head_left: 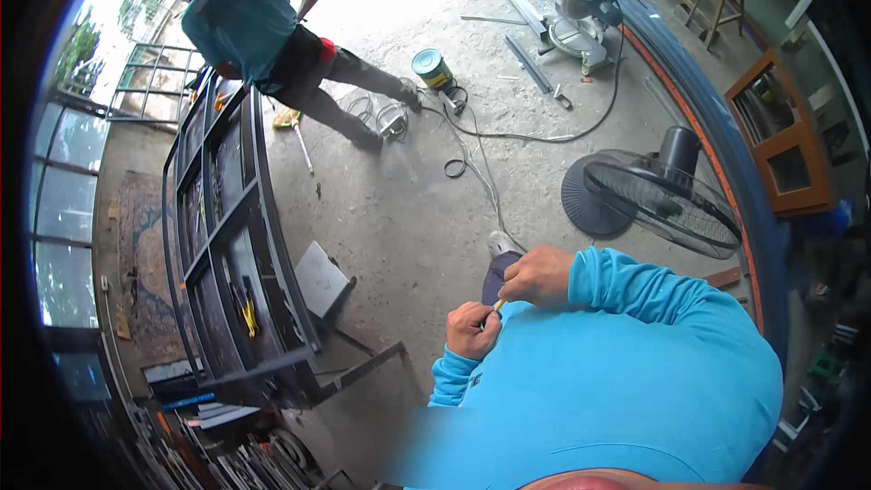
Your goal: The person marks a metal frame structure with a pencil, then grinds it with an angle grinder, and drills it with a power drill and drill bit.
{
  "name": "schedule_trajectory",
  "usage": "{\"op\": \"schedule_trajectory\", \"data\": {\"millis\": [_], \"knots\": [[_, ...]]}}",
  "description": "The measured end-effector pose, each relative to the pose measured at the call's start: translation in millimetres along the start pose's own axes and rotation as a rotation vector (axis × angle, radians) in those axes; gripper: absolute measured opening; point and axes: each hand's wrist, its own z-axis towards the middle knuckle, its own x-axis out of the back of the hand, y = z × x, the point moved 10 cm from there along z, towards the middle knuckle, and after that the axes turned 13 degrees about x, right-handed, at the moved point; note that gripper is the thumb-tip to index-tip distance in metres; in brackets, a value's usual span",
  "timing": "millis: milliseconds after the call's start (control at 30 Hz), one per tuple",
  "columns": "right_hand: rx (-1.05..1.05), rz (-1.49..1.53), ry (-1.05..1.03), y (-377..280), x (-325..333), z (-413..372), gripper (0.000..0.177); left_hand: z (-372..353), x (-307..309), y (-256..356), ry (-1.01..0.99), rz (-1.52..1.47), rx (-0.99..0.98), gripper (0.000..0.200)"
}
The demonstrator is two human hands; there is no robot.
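In front of my chest, my right hand (537,275) is closed, fingers pinched around one end of a thin yellow stick-like thing (499,305). My left hand (472,329) sits just below and to the left, its fingers curled around the other end. Most of the yellow thing is hidden by the fingers, so its exact kind does not show. Both hands are held close to the light blue shirt, above a shoe on the floor. Yellow-handled pliers (248,311) lie on the dark metal frame (263,245) to the left.
A co-worker in a teal shirt (240,18) bends over the frame's far end. A black fan (667,195) stands at right; beyond are a miter saw (581,32), a green bucket (432,68) and cables (535,135) across the floor. A broom (292,127) lies near the frame.
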Motion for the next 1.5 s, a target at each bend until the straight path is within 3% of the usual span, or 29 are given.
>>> {"op": "schedule_trajectory", "data": {"millis": [200,300,400,500,633,767,967,1067,1200,1333,1400,1500], "knots": [[-0.240,-0.073,0.222,138.0,119.7,72.8,0.010,214.4,65.4,25.9,-0.251,0.077,-0.012,0.014],[-0.320,-0.092,0.338,203.0,174.9,85.1,0.009,308.6,69.7,32.4,-0.379,0.101,-0.052,0.015],[-0.344,-0.122,0.457,270.3,232.7,88.7,0.012,404.4,63.4,28.6,-0.404,-0.068,0.062,0.013],[-0.380,-0.131,0.427,357.6,279.7,88.3,0.013,497.3,37.9,23.2,-0.545,0.003,0.047,0.016],[-0.364,-0.082,0.316,481.4,352.9,100.7,0.010,634.9,25.5,49.4,-0.529,0.052,-0.036,0.014],[-0.351,-0.191,0.199,570.2,440.0,132.9,0.012,755.3,31.3,73.6,-0.554,-0.024,0.010,0.011],[-0.290,0.010,0.245,710.4,536.8,186.1,0.015,931.2,68.9,81.3,-0.422,-0.267,-0.030,0.008],[-0.275,0.181,0.292,798.9,569.5,225.8,0.016,1027.3,96.8,90.3,-0.414,-0.295,-0.216,0.009],[-0.246,0.301,0.235,921.7,611.9,317.6,0.017,1166.6,156.5,66.5,-0.399,-0.346,-0.292,0.008],[-0.170,0.447,0.154,1025.9,649.1,429.7,0.015,1279.5,230.4,35.6,-0.349,-0.455,-0.141,0.010],[-0.155,0.538,0.124,1059.0,659.3,486.9,0.016,1316.1,253.4,30.0,-0.440,-0.601,0.013,0.010],[-0.172,0.622,0.086,1121.5,667.4,565.9,0.016,1368.1,317.0,-10.1,-0.241,-0.607,0.015,0.009]]}}
